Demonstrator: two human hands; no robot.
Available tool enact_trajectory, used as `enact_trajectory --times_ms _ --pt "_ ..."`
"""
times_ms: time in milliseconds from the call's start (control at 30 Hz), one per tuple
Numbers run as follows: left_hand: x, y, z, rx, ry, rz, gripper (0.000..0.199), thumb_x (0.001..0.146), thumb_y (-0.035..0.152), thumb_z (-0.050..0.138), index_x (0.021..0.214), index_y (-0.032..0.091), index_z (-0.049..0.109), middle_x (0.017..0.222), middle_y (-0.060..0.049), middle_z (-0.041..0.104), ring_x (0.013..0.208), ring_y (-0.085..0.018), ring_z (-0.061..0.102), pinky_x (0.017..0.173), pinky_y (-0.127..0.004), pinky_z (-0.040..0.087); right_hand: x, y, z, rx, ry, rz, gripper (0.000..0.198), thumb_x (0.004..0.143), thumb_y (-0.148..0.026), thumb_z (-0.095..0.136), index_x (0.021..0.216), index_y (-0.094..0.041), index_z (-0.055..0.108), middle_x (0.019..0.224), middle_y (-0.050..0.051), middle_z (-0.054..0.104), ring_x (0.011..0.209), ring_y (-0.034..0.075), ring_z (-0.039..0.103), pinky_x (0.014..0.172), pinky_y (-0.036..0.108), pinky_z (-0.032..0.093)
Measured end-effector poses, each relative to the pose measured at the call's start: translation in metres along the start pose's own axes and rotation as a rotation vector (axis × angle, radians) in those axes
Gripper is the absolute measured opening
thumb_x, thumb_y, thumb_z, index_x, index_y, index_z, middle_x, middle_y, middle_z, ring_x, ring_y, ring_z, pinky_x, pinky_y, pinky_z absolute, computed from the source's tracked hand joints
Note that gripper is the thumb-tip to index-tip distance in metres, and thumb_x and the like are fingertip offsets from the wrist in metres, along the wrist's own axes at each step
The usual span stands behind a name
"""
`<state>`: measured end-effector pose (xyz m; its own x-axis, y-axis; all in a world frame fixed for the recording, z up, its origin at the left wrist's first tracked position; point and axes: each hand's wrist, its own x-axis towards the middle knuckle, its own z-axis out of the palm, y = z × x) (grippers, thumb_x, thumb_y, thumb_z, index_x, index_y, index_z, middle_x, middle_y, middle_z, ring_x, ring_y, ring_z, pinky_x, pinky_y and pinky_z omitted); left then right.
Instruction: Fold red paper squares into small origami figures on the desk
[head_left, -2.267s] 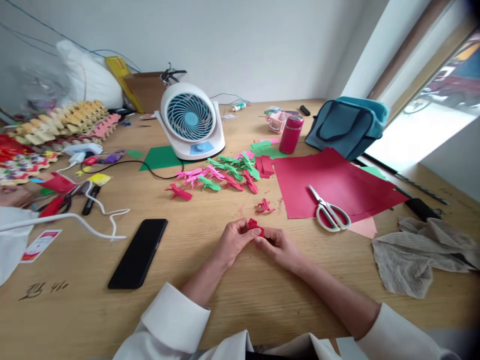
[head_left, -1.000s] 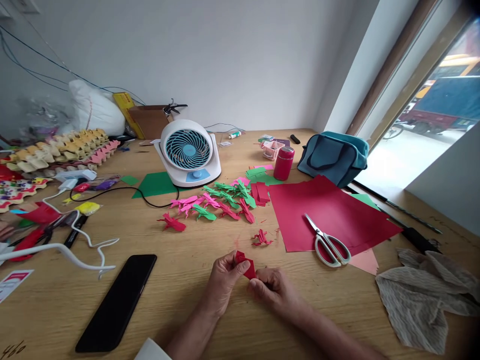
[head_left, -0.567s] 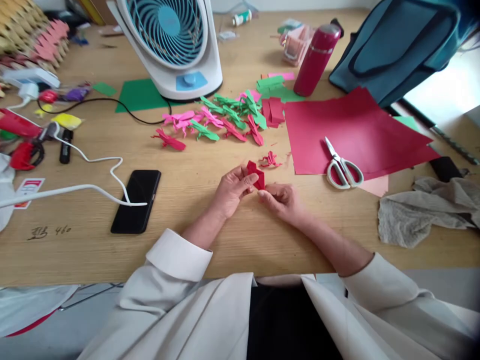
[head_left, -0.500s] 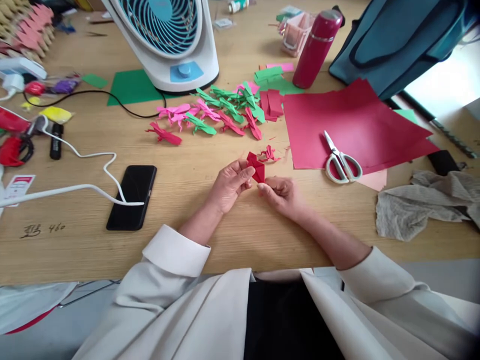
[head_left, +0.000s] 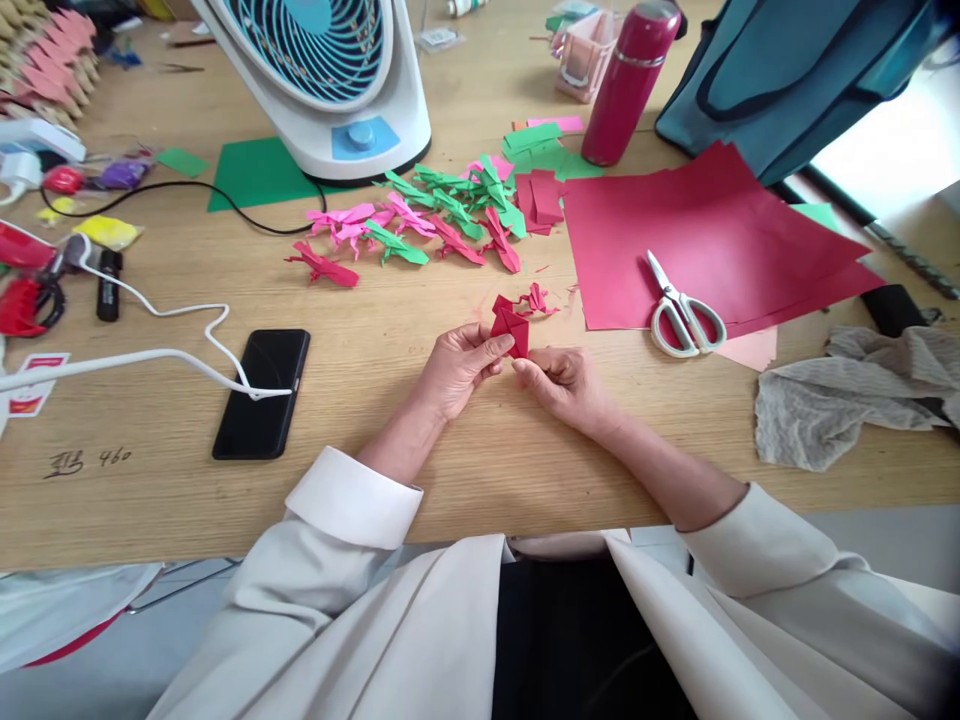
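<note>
A small folded piece of red paper (head_left: 510,325), with crease lines across it, is held above the table. My left hand (head_left: 466,368) pinches it from the left, thumb on top. My right hand (head_left: 561,388) is closed with thumb and fingers at the paper's lower right corner. Just beyond the paper lies a small red folded paper figure (head_left: 537,299) with thin limbs. Farther back is a cluster of folded paper figures in green (head_left: 457,212), pink (head_left: 352,224) and red (head_left: 322,265).
White-handled scissors (head_left: 679,308) lie on large red paper sheets (head_left: 720,220) to the right. A grey cloth (head_left: 810,410) is near the right edge. Left are a black phone (head_left: 259,400) and a white cable (head_left: 142,367). A fan (head_left: 360,120) and a red bottle (head_left: 630,85) stand behind.
The paper is tilted slightly so its creased face shows more fully. Both hands keep their hold, and the whole view has shifted a little.
</note>
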<state>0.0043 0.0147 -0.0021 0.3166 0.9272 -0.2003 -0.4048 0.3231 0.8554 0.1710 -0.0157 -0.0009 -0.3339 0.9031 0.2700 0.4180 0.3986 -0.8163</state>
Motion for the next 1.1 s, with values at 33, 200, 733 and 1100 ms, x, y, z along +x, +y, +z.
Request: enact_trajectory --times_ms 33,200,733,1100 --pt "0.0 -0.001 0.0 0.016 -0.004 0.007 0.037 0.058 0.033 0.09 0.064 0.012 0.061 0.059 0.004 0.057 0.052 -0.003 0.048 0.051 -0.017 0.039 0.0 0.0 0.0 -0.009 -0.001 -0.001 0.054 0.097 -0.054 0.045 0.06 -0.016 0.058 0.053 -0.002 0.05 0.05 0.009 0.046 0.054 0.024 0.034" --pt "-0.001 -0.002 0.001 0.061 0.02 0.004 0.035 0.059 0.034 0.09 0.066 0.012 0.064 0.057 0.005 0.057 0.052 -0.003 0.046 0.051 -0.016 0.037 0.0 0.001 0.002 -0.03 -0.037 -0.028 0.055 0.099 -0.053 0.04 0.058 -0.018 0.052 0.052 -0.002 0.049 0.05 0.009 0.046 0.058 0.025 0.036" --pt "-0.002 0.001 0.001 0.195 0.0 0.167 0.032 0.065 0.041 0.086 0.071 0.014 0.069 0.063 0.004 0.059 0.06 -0.007 0.047 0.059 -0.02 0.038 -0.003 0.002 -0.007 0.113 -0.014 0.029 0.051 0.098 -0.051 0.046 0.06 -0.018 0.053 0.054 -0.003 0.046 0.053 0.01 0.042 0.059 0.026 0.036" --pt "-0.011 0.004 0.006 -0.047 -0.355 -0.281 0.036 0.063 0.043 0.087 0.076 0.014 0.069 0.066 0.0 0.063 0.039 0.0 0.037 0.039 -0.018 0.024 0.003 0.005 -0.01 0.771 -0.146 0.274 0.039 0.084 -0.055 0.066 0.104 -0.022 0.063 0.082 0.0 0.061 0.072 0.013 0.059 0.074 0.03 0.051"
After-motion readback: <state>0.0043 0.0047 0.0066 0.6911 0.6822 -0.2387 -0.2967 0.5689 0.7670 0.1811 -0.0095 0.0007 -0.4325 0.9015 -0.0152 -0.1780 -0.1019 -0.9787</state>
